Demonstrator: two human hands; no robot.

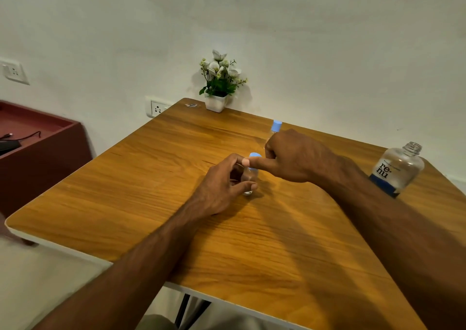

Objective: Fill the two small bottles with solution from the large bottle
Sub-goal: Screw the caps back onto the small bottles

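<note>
A small clear bottle (250,177) with a blue cap stands mid-table, and my left hand (222,186) wraps around its body. My right hand (295,157) reaches across, thumb and forefinger on that blue cap (256,155). Behind my right hand a second small bottle (276,126) with a blue cap stands upright, its body mostly hidden. The large clear bottle (398,168), labelled "renu" and uncapped, stands at the right, behind my right forearm.
A white pot of artificial flowers (219,82) sits at the table's far edge by the wall. The wooden table (151,191) ends close on the left and front. A red cabinet (42,148) with cables stands to the left.
</note>
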